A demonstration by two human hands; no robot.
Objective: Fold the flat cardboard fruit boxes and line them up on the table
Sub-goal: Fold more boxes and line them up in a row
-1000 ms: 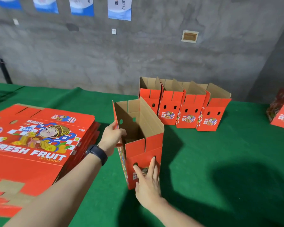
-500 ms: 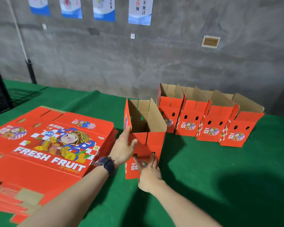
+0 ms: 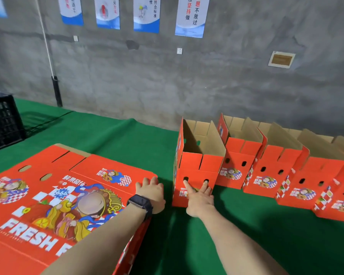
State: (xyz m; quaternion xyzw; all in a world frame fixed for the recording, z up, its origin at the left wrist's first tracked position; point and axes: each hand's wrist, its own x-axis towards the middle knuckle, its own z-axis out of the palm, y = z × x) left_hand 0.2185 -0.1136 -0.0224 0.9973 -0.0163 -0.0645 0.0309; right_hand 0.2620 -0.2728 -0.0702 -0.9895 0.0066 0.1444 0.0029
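A folded red fruit box (image 3: pixel 195 165) stands upright and open-topped at the left end of a row of several folded boxes (image 3: pixel 270 165) along the wall. My right hand (image 3: pixel 199 197) presses on its front face with fingers spread, fingertips at the two finger holes. My left hand (image 3: pixel 151 193), a dark watch on its wrist, rests on the right edge of the stack of flat red "FRESH FRUIT" cartons (image 3: pixel 68 185). It is apart from the folded box, and I see no grip on the top carton.
The table wears a green cloth (image 3: pixel 266 235). A black plastic crate (image 3: pixel 2 120) stands at the far left. A grey concrete wall (image 3: pixel 167 86) with posters runs close behind the row. A black pole (image 3: pixel 57 92) leans in the corner.
The folded box has slid away from me and right, up against the row's left end. My left hand let go of its side and dropped onto the flat stack.
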